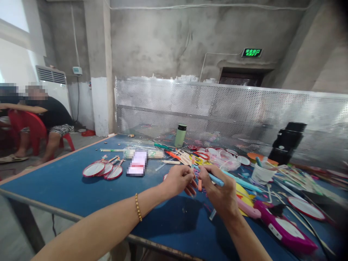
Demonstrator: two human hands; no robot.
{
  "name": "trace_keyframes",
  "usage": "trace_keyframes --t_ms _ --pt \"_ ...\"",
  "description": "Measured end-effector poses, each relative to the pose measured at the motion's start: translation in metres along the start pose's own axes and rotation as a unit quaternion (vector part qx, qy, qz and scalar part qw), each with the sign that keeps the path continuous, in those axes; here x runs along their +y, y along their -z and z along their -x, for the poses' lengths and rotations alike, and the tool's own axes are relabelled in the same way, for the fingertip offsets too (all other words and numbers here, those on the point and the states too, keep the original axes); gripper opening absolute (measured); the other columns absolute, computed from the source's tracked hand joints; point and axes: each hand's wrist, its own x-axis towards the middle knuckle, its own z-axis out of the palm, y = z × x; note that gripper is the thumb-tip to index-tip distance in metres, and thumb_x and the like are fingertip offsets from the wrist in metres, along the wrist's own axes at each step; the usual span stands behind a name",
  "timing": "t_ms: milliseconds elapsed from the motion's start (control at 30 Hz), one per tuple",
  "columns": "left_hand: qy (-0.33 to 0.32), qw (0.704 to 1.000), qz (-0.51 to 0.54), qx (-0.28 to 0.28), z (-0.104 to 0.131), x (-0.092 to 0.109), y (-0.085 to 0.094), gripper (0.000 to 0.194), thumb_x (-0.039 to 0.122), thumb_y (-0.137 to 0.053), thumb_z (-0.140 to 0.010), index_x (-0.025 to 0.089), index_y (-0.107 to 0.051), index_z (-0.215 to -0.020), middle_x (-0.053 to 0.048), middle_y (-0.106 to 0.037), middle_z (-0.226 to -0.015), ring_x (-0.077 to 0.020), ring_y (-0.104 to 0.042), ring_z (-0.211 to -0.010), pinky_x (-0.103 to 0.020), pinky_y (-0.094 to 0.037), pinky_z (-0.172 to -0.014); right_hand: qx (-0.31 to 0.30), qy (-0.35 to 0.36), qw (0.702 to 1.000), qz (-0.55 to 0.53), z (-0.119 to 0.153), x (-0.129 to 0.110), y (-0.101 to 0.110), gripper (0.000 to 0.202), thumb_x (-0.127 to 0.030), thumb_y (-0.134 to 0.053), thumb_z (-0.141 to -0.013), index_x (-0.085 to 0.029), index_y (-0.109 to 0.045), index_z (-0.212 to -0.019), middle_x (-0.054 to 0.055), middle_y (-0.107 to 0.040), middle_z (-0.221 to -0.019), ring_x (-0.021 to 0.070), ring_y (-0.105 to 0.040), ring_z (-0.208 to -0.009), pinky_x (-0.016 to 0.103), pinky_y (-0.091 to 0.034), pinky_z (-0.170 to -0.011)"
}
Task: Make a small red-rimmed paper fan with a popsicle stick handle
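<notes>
My left hand (178, 180) is closed, pinching a small pale strip (193, 162) upright between thumb and fingers above the table. Close beside it, my right hand (222, 188) grips a blue pen-like tool (216, 179), its tip pointing toward the strip. Whether the tip touches the strip I cannot tell. Just behind the fingers shows a small orange piece (200, 185). Left of my hands, several small round red-rimmed paddles (94, 169) with white faces lie overlapping on the blue table (114, 195).
A phone (137, 163), a green bottle (180, 135), wooden sticks (187, 158) and a white cup (262, 174) stand or lie about. At right lies a magenta device (288, 232) with a cable. Behind rises a perforated metal screen (168, 105). People sit at far left.
</notes>
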Motion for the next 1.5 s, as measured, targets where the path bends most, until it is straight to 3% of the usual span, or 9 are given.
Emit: trace_keyframes --t_ms 567,900,1500 --pt "-0.004 1.000 -0.003 0.001 -0.0005 -0.0005 -0.0004 0.011 0.011 -0.043 -0.085 0.015 -0.049 -0.077 -0.001 -0.062 -0.062 -0.0127 -0.062 -0.044 -0.021 -0.049 -0.041 -0.028 -0.008 0.999 -0.022 0.0022 0.0029 -0.0004 0.022 -0.033 -0.056 -0.092 -0.019 -0.062 -0.077 -0.001 -0.061 -0.058 0.0092 -0.049 -0.047 0.021 -0.040 -0.046" --pt "-0.005 1.000 -0.003 0.001 0.0000 0.0001 -0.0002 0.009 0.018 -0.050 -0.083 0.015 -0.049 -0.075 -0.001 -0.062 -0.061 -0.0123 -0.062 -0.043 -0.020 -0.049 -0.041 -0.022 0.008 1.000 -0.015 -0.0001 -0.0005 0.0003 0.023 -0.032 -0.055 -0.092 -0.018 -0.062 -0.074 -0.001 -0.060 -0.058 0.0098 -0.050 -0.049 0.021 -0.042 -0.048" --pt "-0.004 1.000 -0.006 0.002 -0.0001 -0.0003 -0.0004 0.011 0.012 -0.044 -0.083 0.014 -0.050 -0.074 -0.001 -0.062 -0.061 -0.0120 -0.061 -0.043 -0.021 -0.049 -0.041 -0.004 0.016 1.000 -0.016 0.0001 0.0012 -0.0017 0.021 -0.032 -0.057 -0.092 -0.018 -0.064 -0.077 -0.002 -0.061 -0.057 0.0090 -0.050 -0.047 0.020 -0.042 -0.048"
